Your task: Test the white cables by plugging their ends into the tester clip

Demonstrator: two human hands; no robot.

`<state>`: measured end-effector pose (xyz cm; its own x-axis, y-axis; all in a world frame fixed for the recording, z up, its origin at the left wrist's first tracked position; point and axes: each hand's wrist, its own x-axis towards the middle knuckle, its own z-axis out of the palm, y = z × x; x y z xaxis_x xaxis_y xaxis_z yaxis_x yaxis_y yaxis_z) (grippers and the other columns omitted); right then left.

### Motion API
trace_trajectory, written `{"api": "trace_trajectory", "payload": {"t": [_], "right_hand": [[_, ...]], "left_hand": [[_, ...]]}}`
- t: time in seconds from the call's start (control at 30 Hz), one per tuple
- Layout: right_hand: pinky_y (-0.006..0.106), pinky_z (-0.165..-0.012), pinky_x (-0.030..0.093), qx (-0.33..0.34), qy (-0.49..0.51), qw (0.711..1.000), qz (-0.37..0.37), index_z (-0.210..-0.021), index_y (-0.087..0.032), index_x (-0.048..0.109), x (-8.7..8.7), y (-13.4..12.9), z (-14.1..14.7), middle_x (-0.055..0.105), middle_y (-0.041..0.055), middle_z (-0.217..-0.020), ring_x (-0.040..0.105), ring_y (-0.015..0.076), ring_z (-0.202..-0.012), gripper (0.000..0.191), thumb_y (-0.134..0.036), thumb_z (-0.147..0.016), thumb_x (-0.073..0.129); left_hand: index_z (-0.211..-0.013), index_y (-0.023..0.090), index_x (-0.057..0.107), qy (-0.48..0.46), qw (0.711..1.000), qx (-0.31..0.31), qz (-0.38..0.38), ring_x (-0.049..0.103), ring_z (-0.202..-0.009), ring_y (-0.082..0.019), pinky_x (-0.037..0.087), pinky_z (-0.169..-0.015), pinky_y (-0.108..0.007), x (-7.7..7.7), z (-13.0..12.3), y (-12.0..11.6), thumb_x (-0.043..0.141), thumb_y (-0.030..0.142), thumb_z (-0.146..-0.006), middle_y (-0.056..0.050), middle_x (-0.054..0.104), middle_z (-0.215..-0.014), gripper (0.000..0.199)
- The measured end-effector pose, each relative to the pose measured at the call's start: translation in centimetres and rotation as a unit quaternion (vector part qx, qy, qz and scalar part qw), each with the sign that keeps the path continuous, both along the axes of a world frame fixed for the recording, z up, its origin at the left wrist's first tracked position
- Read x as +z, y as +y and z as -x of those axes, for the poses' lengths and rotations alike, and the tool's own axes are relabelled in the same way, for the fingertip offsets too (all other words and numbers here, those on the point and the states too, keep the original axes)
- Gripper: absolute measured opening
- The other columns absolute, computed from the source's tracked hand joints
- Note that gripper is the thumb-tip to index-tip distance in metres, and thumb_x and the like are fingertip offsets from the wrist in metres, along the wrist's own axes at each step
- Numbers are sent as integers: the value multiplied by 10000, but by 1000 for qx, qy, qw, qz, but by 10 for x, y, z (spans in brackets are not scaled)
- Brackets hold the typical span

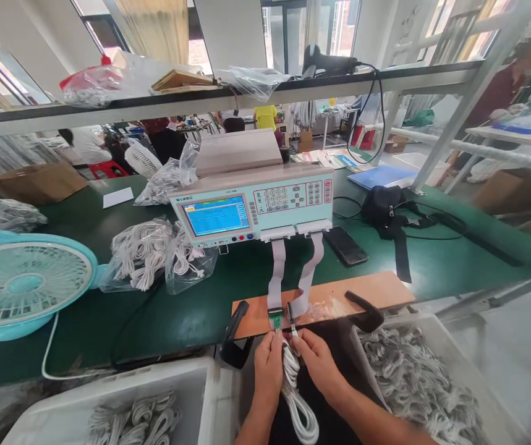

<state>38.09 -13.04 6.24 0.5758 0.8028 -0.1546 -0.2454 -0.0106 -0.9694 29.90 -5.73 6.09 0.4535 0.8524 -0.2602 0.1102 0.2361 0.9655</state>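
My left hand [269,358] is closed in a pinch on one end of a white cable, right at a small green circuit board [276,321]. Opposite it, my right hand [315,353] pinches the cable's other end, at a dark connector [292,314]. Between my hands hangs the coiled white cable [300,408], its loops dropping below my fingers. Two flat grey ribbon cables [277,266] run from the board and connector up to a cable tester [256,207] with a lit blue screen. My fingertips partly hide the cable's plugs, so I cannot tell how far they are inserted.
An orange-brown board [330,303] lies along the table's front edge, with black clamps [235,334] on it. White bins of coiled cables stand at left [200,377] and right [436,321]. A fan [24,284], bagged cables [142,253], a phone [346,246] and a black bag [383,207] sit on the table.
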Motion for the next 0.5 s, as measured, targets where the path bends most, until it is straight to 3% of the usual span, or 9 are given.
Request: {"api": "trace_trajectory", "payload": {"t": [0.17, 0.37, 0.5], "right_hand": [[238, -522, 297, -4, -9, 1000, 9, -626, -175, 500, 2, 0, -1, 397, -42, -574, 310, 106, -533, 394, -545, -744, 563], [247, -560, 324, -11, -19, 1000, -2, -653, -159, 551, 4, 3, -3, 466, -19, -603, 367, 121, -573, 399, -551, -724, 579], [230, -496, 291, -9, 26, 1000, 8, -656, -155, 556, 5, 6, -2, 441, -34, -560, 328, 98, -515, 409, -560, -682, 605]], "left_hand": [[-605, 168, 528, -2, 998, -18, -60, 443, -538, -117, 350, -514, -215, -5, 1, 0, 527, 477, -781, 26, 501, -553, 355], [-619, 167, 526, -10, 998, -25, -54, 436, -553, -114, 344, -523, -209, -7, 2, 0, 519, 472, -796, 30, 493, -569, 352], [-668, 162, 546, -23, 998, -42, -36, 426, -570, -111, 352, -534, -206, -8, 3, 0, 504, 463, -816, 32, 483, -594, 339]]}}
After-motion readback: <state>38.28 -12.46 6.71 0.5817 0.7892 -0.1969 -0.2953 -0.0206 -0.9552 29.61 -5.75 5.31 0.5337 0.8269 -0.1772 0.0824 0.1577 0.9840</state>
